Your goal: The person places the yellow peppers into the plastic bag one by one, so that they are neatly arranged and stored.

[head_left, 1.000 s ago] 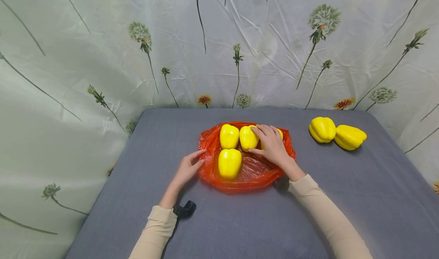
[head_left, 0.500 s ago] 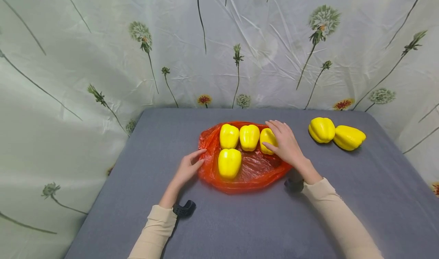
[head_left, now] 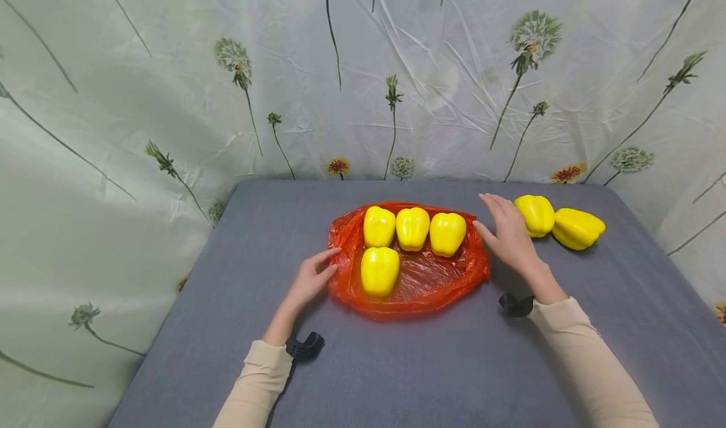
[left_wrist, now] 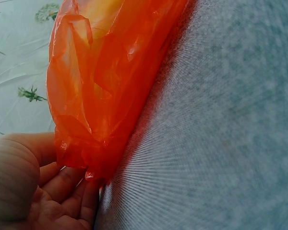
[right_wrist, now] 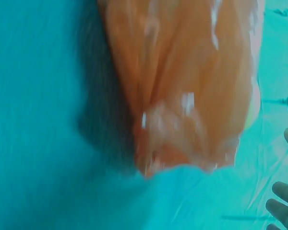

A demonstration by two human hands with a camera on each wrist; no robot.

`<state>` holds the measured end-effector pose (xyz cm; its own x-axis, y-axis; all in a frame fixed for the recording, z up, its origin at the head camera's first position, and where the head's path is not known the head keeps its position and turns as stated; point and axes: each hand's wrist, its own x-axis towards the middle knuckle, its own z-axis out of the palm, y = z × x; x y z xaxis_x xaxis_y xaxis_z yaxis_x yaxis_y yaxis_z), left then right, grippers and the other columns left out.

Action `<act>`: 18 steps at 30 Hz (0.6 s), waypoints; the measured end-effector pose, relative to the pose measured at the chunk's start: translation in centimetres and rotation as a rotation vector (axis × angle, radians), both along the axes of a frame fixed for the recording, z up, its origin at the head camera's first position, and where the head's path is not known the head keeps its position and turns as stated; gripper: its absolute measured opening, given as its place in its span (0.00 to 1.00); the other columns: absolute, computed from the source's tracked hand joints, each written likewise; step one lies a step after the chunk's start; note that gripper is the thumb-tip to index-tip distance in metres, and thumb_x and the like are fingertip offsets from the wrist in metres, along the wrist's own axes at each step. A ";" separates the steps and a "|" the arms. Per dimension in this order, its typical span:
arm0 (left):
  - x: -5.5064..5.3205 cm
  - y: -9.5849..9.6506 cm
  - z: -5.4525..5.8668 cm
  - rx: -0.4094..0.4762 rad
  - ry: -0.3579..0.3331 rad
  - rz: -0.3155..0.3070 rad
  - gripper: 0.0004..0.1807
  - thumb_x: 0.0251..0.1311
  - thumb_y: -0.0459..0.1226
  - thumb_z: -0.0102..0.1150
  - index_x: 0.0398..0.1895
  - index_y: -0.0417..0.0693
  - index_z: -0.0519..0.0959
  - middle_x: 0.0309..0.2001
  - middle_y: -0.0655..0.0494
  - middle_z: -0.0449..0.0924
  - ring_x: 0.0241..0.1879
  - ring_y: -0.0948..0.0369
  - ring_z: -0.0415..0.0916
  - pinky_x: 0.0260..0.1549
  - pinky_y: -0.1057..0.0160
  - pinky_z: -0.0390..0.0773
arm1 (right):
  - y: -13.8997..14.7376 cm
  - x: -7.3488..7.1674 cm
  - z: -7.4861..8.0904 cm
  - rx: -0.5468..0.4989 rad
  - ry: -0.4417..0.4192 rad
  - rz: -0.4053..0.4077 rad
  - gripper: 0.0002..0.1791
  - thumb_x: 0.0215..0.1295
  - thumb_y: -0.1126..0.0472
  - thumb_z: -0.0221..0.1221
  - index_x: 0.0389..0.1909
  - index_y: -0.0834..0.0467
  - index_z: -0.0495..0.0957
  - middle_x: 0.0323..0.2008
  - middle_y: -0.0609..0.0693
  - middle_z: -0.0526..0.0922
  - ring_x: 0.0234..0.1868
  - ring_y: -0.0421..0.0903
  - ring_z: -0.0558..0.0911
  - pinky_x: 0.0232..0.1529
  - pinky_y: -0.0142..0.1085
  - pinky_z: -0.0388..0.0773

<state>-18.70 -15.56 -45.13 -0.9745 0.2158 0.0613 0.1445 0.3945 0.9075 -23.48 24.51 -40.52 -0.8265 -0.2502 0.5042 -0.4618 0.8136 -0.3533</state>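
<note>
Currently counting six yellow bell peppers [head_left: 413, 229] in all: four inside one red plastic bag [head_left: 391, 311] at the middle of one grey cloth-covered table [head_left: 397, 377], two outside it toward the far right. Within the bag, spread with its mouth facing upward, lined up three abreast along the far side, with one more at the left, just on the near side of the leftmost. Outside the bag, set touching each other, with the left one partly covered by the right hand [head_left: 510, 232] in the head view.

Touching the bag's left rim with the left hand [head_left: 309, 280], thumb and index finger parted on the film; in the left wrist view, partly hidden behind that film. Cannot tell pinching from mere resting there.

Holding nothing in the right hand, fingers extended and thumb apart, poised between the bag on the left and the two loose peppers on the right. Showing only as fingertips at the edge of the right wrist view, apart from the blurred bag.

Wearing two beige sleeves [head_left: 258, 377] and two black wrist devices [head_left: 305, 346], one of each per arm. Backed on the far side by a pale curtain [head_left: 431, 100] printed with dandelions.
</note>
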 end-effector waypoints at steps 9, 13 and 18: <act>-0.6 -0.3 -1.4 0.008 -0.003 0.025 0.21 0.63 0.34 0.53 0.60 0.42 0.72 0.62 0.41 0.71 0.64 0.46 0.67 0.64 0.46 0.66 | 2.8 -0.2 0.4 -0.026 -0.010 -0.061 0.30 0.58 0.66 0.60 0.62 0.68 0.65 0.59 0.70 0.70 0.60 0.66 0.67 0.61 0.61 0.61; -0.6 -0.3 -1.5 0.007 -0.011 0.022 0.21 0.63 0.35 0.53 0.61 0.43 0.72 0.62 0.41 0.71 0.64 0.47 0.67 0.64 0.47 0.66 | 3.7 -0.3 0.4 -0.063 -0.010 -0.093 0.27 0.62 0.68 0.56 0.61 0.70 0.64 0.58 0.72 0.69 0.60 0.68 0.66 0.62 0.62 0.60; -0.2 0.0 -0.7 0.007 -0.014 0.010 0.22 0.64 0.33 0.52 0.61 0.39 0.70 0.62 0.38 0.70 0.63 0.44 0.67 0.63 0.45 0.67 | 4.7 -0.6 0.1 -0.141 -0.022 -0.146 0.22 0.68 0.70 0.44 0.62 0.73 0.62 0.58 0.75 0.65 0.60 0.71 0.63 0.63 0.63 0.57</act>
